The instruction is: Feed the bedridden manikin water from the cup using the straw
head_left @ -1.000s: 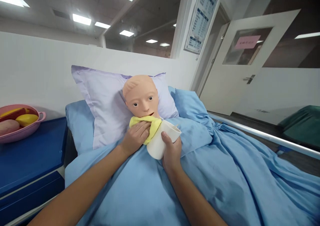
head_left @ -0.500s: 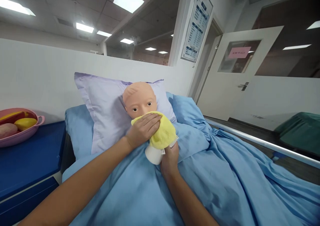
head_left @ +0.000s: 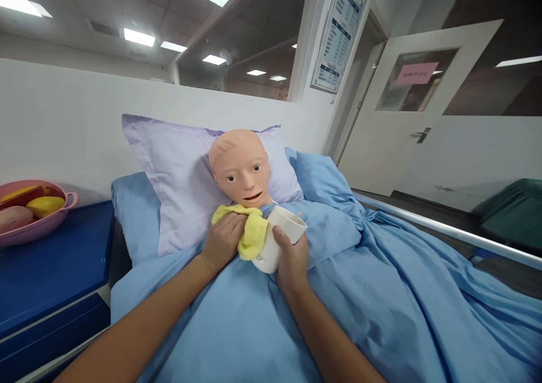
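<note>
I see a pink basin [head_left: 48, 222] at left, then the left hand [head_left: 223, 239] clutching a yellow cloth [head_left: 254, 237] just below the mannequin's mouth [head_left: 253, 196], beside a tilted white cup [head_left: 271, 255] that the right hand [head_left: 293, 257] grips over the blue quilt [head_left: 237, 326]

Pink basket [head_left: 40, 226] on blue cabinet [head_left: 51, 275]; pink sign [head_left: 417, 73] on white door [head_left: 381, 146].

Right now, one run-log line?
left hand: holding yellow cloth | right hand: holding tilted white cylindrical cup | bald mannequin head: on lavender pillow
</note>
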### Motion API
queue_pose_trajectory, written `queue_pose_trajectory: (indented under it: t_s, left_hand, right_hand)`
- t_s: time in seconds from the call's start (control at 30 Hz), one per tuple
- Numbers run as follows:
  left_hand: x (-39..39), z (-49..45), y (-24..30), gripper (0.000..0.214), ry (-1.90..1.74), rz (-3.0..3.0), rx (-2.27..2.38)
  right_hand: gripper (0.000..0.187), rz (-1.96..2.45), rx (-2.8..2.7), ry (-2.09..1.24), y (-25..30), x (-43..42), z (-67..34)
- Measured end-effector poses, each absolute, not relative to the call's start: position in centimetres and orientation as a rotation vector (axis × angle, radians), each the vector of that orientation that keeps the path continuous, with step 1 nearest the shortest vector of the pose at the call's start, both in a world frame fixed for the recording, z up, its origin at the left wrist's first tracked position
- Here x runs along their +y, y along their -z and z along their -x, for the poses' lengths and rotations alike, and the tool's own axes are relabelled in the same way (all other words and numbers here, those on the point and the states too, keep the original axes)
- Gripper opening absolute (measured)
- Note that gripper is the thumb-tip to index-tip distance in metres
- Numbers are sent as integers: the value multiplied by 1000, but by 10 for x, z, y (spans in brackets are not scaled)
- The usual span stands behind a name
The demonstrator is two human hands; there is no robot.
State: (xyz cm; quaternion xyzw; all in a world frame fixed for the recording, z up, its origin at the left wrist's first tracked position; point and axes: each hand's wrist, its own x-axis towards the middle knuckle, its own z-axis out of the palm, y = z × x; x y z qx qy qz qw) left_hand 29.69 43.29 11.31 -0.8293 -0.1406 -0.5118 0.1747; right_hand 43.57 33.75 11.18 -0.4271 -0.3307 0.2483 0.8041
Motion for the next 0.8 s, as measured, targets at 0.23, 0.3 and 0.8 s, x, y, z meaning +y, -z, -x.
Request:
queue_pose_trajectory:
  t_s: [0.23, 0.3, 0.8]
  left_hand:
    - [433, -274, -87, 25, 1680, 2405, -632]
    - [430, -271, -83, 22, 1728, 2450, -782]
    - [408, -253, -64, 29, 2030, 2456, -843]
  right_hand:
    - [58, 1016, -838, -560, -123, 330, -431]
    - [57, 1044, -894, -565, -124, 329, -430]
    - [56, 1017, -1163, -752, -119, 329, -429]
